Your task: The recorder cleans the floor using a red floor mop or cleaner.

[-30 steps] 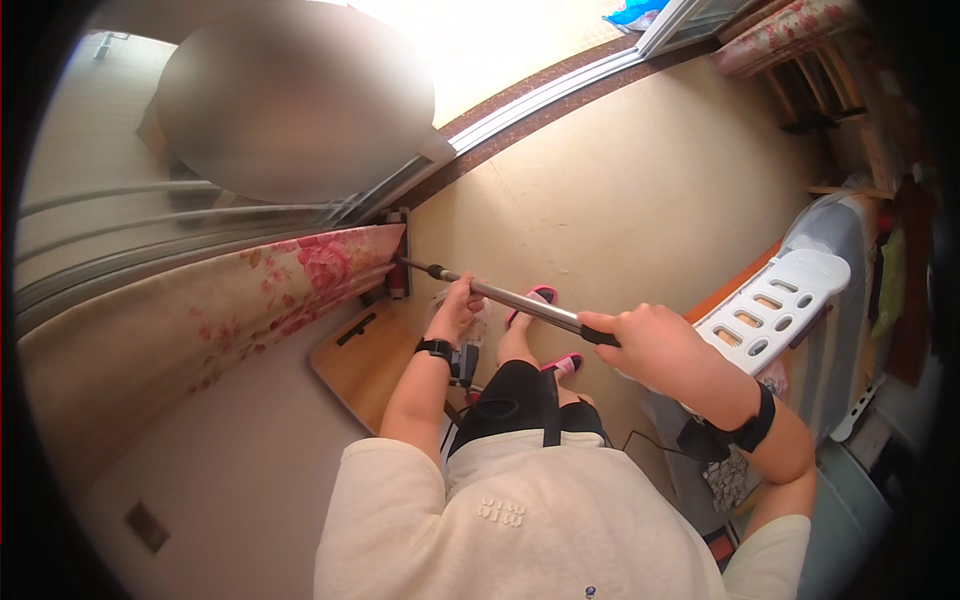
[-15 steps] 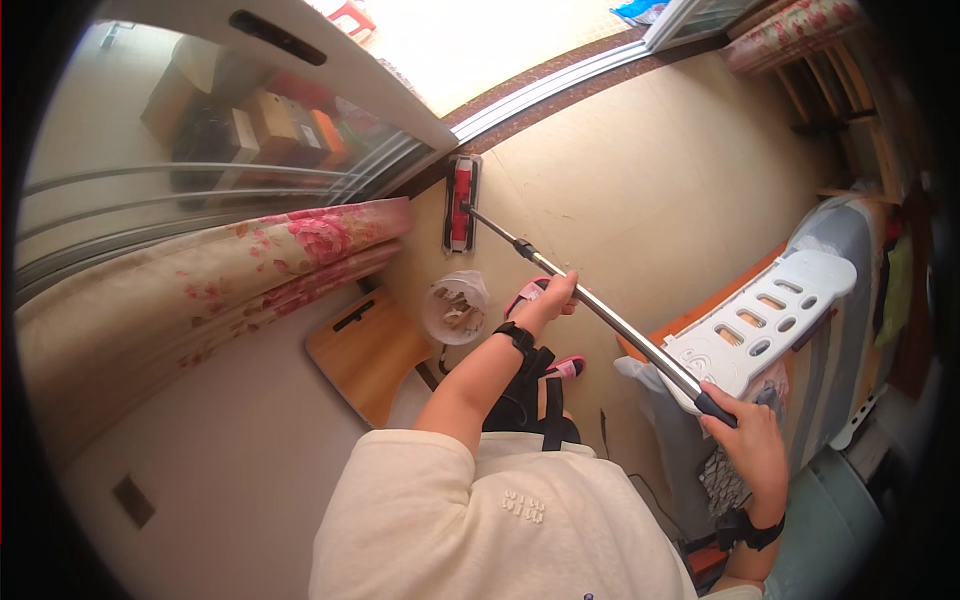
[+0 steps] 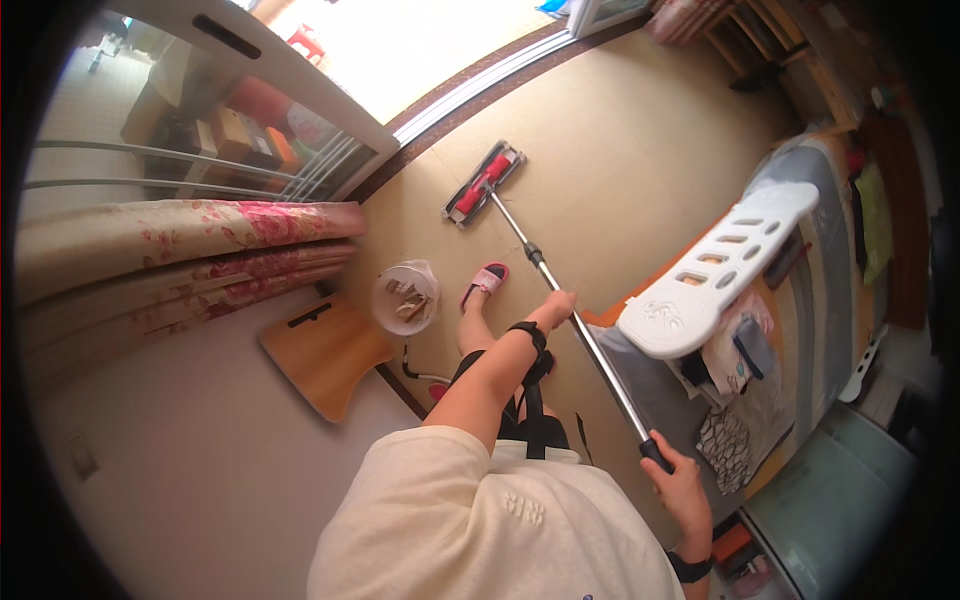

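A flat mop (image 3: 612,385) with a silver pole slants across the view, its red and grey head (image 3: 484,184) lying on the beige floor. Partway down the pole, my left hand (image 3: 561,306) is closed around the metal tube. My right hand (image 3: 680,480) grips the black handle end, lower and to the right. Dark bands circle both my wrists. Beyond my left forearm, one foot in a pink slipper (image 3: 485,285) stands on the floor beside a white bin (image 3: 405,300) with scraps in it.
A wooden folding board (image 3: 328,355) leans at the left, below floral curtains (image 3: 260,225). The sliding door (image 3: 290,70) and its track (image 3: 485,85) lie ahead. At right, a white slotted panel (image 3: 720,270) edges a bed with clothes (image 3: 740,350), near a glass-topped table (image 3: 835,500).
The mop head has moved right, away from the door corner, and turned diagonal. My right hand has shifted down and left with the handle. One slippered foot has come forward; the view has shifted.
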`<state>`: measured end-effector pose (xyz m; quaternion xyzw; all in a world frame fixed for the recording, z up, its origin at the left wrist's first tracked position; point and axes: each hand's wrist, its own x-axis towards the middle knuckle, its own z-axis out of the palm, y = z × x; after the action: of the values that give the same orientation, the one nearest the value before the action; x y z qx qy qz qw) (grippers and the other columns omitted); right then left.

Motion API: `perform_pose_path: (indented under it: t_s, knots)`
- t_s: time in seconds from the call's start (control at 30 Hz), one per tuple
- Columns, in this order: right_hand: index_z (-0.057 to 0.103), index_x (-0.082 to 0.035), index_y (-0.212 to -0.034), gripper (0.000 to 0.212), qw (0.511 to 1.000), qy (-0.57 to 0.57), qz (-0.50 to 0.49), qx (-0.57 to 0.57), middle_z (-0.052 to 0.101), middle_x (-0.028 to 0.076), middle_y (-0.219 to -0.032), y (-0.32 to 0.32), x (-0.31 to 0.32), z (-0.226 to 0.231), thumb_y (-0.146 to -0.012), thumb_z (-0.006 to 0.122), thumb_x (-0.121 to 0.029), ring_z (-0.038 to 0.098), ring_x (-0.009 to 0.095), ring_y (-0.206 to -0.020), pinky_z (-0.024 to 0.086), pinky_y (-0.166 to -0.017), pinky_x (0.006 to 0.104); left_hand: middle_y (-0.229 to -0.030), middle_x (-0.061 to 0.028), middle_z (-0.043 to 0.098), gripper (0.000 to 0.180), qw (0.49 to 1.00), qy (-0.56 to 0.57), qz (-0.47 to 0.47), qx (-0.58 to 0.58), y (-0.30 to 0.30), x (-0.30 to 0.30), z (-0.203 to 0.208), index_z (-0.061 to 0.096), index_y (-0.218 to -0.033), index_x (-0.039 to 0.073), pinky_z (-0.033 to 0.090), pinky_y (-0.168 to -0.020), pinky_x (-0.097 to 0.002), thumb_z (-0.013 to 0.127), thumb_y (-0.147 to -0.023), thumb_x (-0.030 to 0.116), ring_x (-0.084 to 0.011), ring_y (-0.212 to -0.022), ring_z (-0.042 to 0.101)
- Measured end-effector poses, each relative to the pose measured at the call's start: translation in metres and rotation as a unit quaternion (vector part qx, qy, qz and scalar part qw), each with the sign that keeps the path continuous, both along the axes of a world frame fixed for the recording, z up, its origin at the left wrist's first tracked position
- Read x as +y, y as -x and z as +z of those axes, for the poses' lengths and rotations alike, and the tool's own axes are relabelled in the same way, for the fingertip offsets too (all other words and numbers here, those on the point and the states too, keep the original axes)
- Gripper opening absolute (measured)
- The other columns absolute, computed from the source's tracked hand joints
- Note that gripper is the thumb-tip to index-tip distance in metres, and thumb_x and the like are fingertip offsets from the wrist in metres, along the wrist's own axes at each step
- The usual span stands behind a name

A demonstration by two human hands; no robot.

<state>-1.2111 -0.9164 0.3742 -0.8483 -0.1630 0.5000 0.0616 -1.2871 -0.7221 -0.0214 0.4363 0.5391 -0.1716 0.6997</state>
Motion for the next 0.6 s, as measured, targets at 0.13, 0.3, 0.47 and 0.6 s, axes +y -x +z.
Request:
perform_pose_path:
  t_s: [0.13,0.3,0.47,0.6]
  knots:
    - [0.05,-0.009,-0.124,0.047,0.994,0.011,-0.089,0.057,0.048,-0.001,-0.056,-0.003,-0.096,0.015,-0.079,0.062,-0.013,0.041,0.004,-0.042,0.032,-0.037,0.0217,-0.06,-0.0134,0.052,0.035,0.988,-0.046,-0.115,-0.093,0.002,-0.1,0.021,0.053,-0.07,-0.001,0.041,-0.046,-0.0432,0.04,-0.083,0.028,-0.0286,-0.053,0.052]
    - [0.054,-0.013,-0.121,0.045,0.979,0.064,-0.172,0.092,0.049,-0.001,-0.057,-0.015,-0.157,0.057,-0.077,0.063,-0.011,0.044,0.005,-0.042,0.034,-0.038,0.0219,-0.048,-0.0021,0.032,0.031,0.973,0.214,-0.078,-0.045,-0.006,-0.179,0.045,0.044,-0.062,0.007,0.022,-0.033,-0.0295,0.04,-0.084,0.028,-0.0136,-0.035,0.027]
    - [0.057,-0.014,-0.118,0.044,0.992,0.053,-0.094,0.067,0.056,0.001,-0.062,-0.05,-0.165,0.042,-0.075,0.065,-0.014,0.047,0.007,-0.043,0.038,-0.041,0.0232,-0.048,-0.0024,0.032,0.035,0.982,0.184,0.027,-0.04,-0.026,-0.192,0.041,0.04,-0.062,0.008,0.021,-0.032,-0.0295,0.04,-0.086,0.034,-0.0141,-0.034,0.027]
    - [0.056,-0.016,-0.118,0.047,0.957,-0.194,0.205,-0.069,0.065,0.011,-0.07,-0.099,-0.14,0.005,-0.071,0.065,-0.017,0.059,0.019,-0.054,0.047,-0.055,0.0306,-0.05,-0.0066,0.039,0.033,0.976,0.146,0.148,-0.069,-0.049,-0.156,0.021,0.042,-0.067,0.006,0.029,-0.032,-0.0341,0.042,-0.086,0.033,-0.0194,-0.037,0.04]
